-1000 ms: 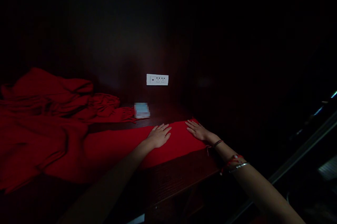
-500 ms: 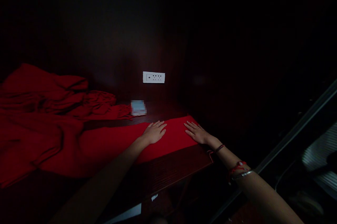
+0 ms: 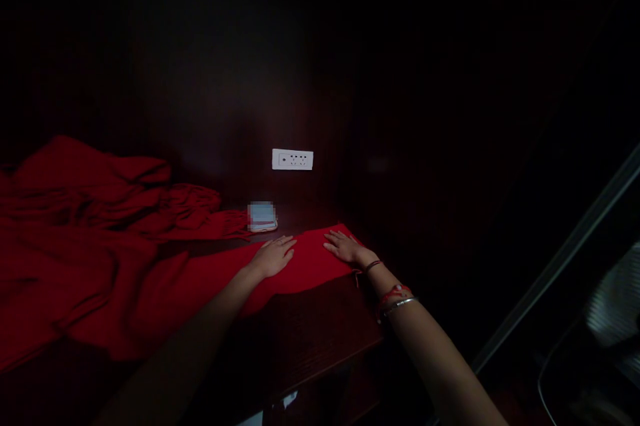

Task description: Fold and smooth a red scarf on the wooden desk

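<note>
A long red cloth with fringe at its right end, like a scarf [image 3: 310,259], lies along a dark wooden desk top [image 3: 320,326]. My left hand [image 3: 273,257] rests flat on its middle stretch, fingers extended and a ring on one. Near the fringed end, my right hand [image 3: 345,247] presses palm down on the same cloth, fingers spread. Bracelets circle the right wrist and forearm. Toward the left the scarf runs into loose folds, and it has a small raised crease left of my left forearm.
A heap of crumpled red fabric [image 3: 100,193] fills the left side. A small blurred, light-blue object [image 3: 263,216] sits behind the scarf. A white wall socket [image 3: 293,159] is on the dark back panel. Below the front edge [image 3: 345,369] pale scraps show.
Both hands have slid left, the right one farther, and the scarf's right end has shifted left with them. The cloth bunches more at left. The view has tilted slightly up.
</note>
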{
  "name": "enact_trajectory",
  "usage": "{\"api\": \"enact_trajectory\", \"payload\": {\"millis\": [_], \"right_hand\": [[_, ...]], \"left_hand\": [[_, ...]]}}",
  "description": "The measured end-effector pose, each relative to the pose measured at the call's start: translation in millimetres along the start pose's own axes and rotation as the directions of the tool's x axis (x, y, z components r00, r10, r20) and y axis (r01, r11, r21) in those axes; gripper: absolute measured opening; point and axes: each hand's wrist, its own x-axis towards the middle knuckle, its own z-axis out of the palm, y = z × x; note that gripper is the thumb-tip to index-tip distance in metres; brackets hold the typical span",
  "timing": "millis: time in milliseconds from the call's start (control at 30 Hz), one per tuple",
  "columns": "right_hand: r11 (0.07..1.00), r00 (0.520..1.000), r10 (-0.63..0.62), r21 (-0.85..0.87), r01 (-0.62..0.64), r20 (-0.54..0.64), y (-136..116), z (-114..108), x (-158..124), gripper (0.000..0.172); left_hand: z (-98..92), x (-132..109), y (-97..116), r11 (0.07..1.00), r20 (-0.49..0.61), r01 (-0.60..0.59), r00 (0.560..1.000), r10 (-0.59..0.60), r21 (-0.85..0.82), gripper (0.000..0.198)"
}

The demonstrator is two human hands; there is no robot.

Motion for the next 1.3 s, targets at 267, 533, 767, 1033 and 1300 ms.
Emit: {"api": "enact_trajectory", "payload": {"millis": [267,533,767,1033,1300], "right_hand": [[1.000,0.986,-0.003,-0.011,0.002,-0.168,-6.4,4.3,-0.7,0.058],[0.984,0.982,-0.175,0.003,0.176,-0.072,-8.0,5.8,-3.9,0.056],[0.999,0.983,0.039,-0.011,-0.042,-0.182,3.0,3.6,-4.0,0.056],[0.998,0.998,-0.057,0.033,0.058,-0.031,-0.8,3.9,-8.5,0.063],[0.992,0.986,-0.117,0.028,0.121,-0.119,0.6,4.1,-10.3,0.064]], "left_hand": [[-5.2,-2.2,9.1,0.998,0.012,0.025,1.000,-0.026,0.049,0.040],[-24.4,-22.0,28.9,0.985,0.052,0.055,0.997,-0.064,0.163,0.042],[-28.9,-74.0,6.5,0.985,0.161,0.112,0.978,-0.133,0.134,0.049],[-26.8,-71.0,-2.9,0.987,0.234,0.149,0.959,-0.160,0.063,0.051],[-26.4,-71.3,-6.3,0.980,0.191,0.193,0.961,-0.201,0.057,0.053]]}}
